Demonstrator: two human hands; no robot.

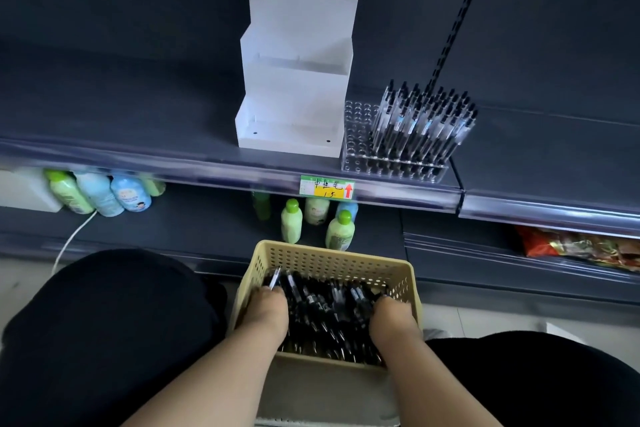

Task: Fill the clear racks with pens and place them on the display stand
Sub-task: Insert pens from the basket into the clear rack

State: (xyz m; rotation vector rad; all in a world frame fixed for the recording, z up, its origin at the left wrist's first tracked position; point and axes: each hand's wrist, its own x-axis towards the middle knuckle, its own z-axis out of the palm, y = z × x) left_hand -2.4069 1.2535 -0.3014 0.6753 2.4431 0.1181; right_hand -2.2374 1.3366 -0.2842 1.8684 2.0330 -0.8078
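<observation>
As 2 hands [266,308] [391,317] touch pens [329,302], 1 rack [360,135] flanks stand [298,80].

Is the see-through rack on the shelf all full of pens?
No, partly full. The clear plastic rack holds standing black-capped pens on its right; its left holes are empty.

One wide-angle camera sits on the person's head, facing forward and steeply down. Closest to it, at the near edge, both forearms run up from the bottom to the left hand [268,308] and right hand [389,317], which lie in the beige perforated plastic basket [332,253] just below centre. Farther off, the dark grey metal shelf [138,107] crosses mid-frame, its front edge bowed by the lens, and the frosted white stepped display stand [298,80] climbs to the far top edge.
</observation>
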